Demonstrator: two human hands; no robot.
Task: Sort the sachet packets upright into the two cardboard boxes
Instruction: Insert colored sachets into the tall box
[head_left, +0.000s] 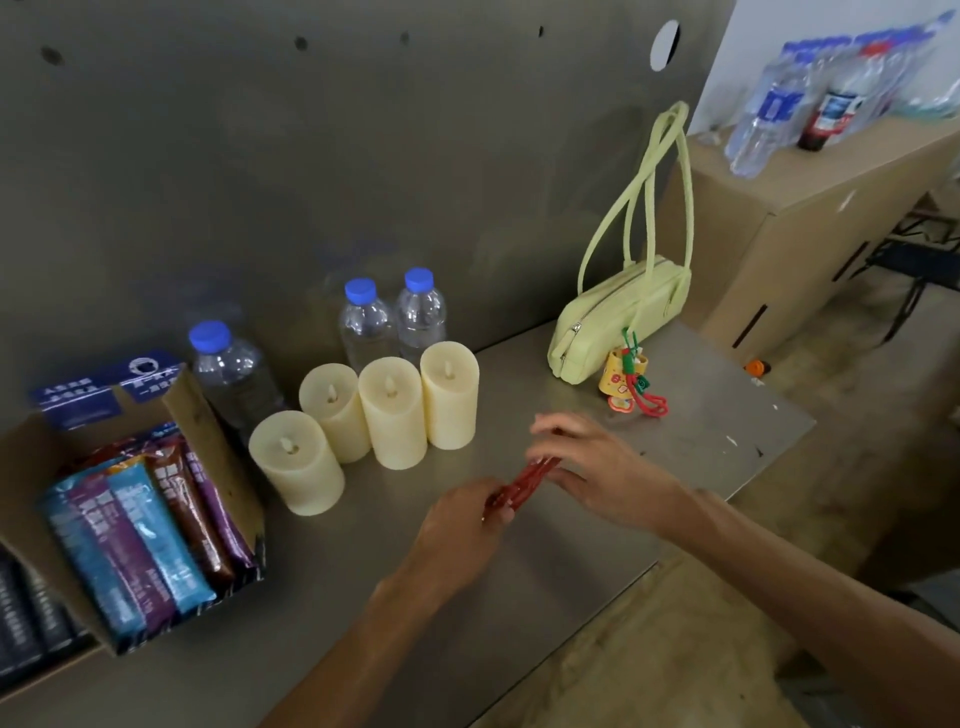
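Red sachet packets (521, 482) are held between both hands over the middle of the grey table. My left hand (460, 525) grips their near end and my right hand (592, 462) pinches their far end. At the left stands an open cardboard box (208, 415) with several blue, purple and brown sachets (150, 525) leaning in a row inside it. A second box (31, 670) with dark sachets (26, 623) is cut off at the lower left edge.
Several cream pillar candles (392, 413) stand between the box and my hands, with three water bottles (366, 322) behind them. A pale green handbag (618, 322) with a charm lies at the back right. The table edge (623, 587) runs below my arms.
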